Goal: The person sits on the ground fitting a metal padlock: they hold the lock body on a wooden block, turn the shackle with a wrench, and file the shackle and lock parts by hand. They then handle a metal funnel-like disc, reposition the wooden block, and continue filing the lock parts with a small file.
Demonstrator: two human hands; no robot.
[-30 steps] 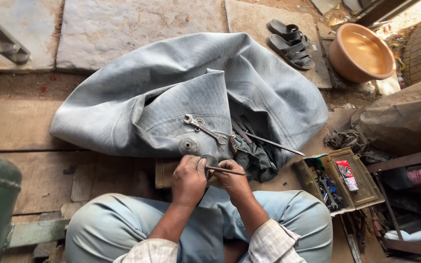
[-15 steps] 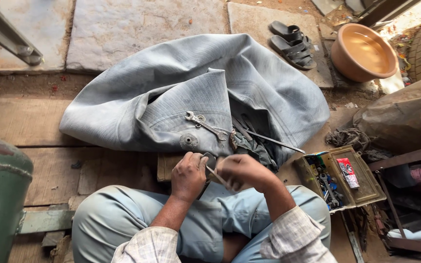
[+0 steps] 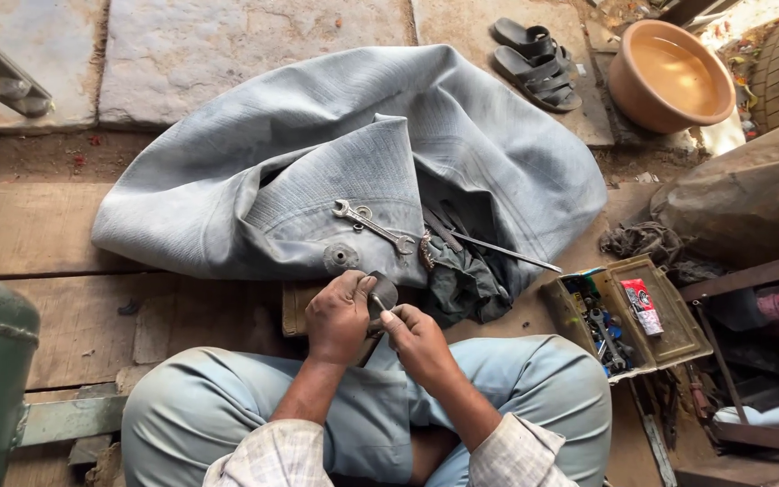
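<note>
Apparently mid-job, the left hand (image 3: 340, 316) pinches a small dark rubber piece (image 3: 384, 290) while the right hand (image 3: 418, 338) closes its grip on a thin metal tool (image 3: 377, 301) set against it. Just beyond, the grey inner tube (image 3: 353, 162) lies spread, a spanner (image 3: 373, 225) resting on it unused.

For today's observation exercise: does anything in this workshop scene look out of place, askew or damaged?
Little stands out. The spanner and a thin metal rod lie loose on the crumpled grey rubber tube rather than in the open toolbox. The left hand and right hand hold a small dark piece.
</note>
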